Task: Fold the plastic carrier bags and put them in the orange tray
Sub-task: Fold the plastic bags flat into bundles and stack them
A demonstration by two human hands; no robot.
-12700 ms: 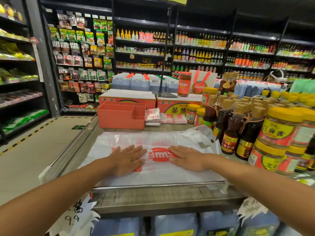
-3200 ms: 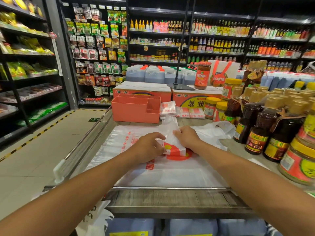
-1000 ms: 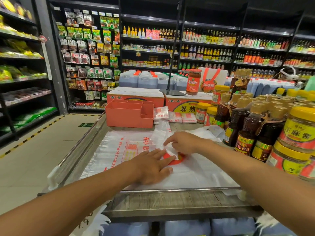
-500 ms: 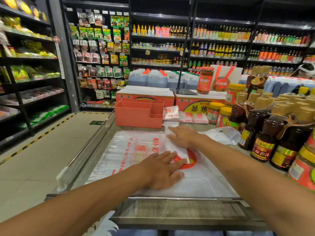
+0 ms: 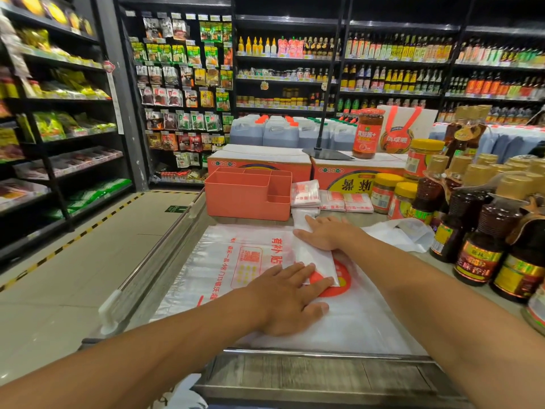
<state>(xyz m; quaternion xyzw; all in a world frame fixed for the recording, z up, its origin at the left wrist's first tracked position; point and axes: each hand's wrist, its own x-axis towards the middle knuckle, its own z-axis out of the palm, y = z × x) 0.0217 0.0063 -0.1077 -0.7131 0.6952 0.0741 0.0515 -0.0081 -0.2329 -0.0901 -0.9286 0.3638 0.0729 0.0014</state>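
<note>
Where folded bag (image 5: 317, 261) lies, right fingers (image 5: 306, 234) atop, left fingers (image 5: 298, 273) overlapping

Red print "有补贴" reads on the flat carrier bag (image 5: 224, 261), "黄豆酱+" on the tall red jar (image 5: 367, 134), upside-down "麻酱" on the orange carton (image 5: 339, 175); shelf tags and bottle labels too blurred.

The right hand (image 5: 327, 236) hides part of the folded bag (image 5: 317, 262); shelf labels (image 5: 395, 61) blur.
</note>
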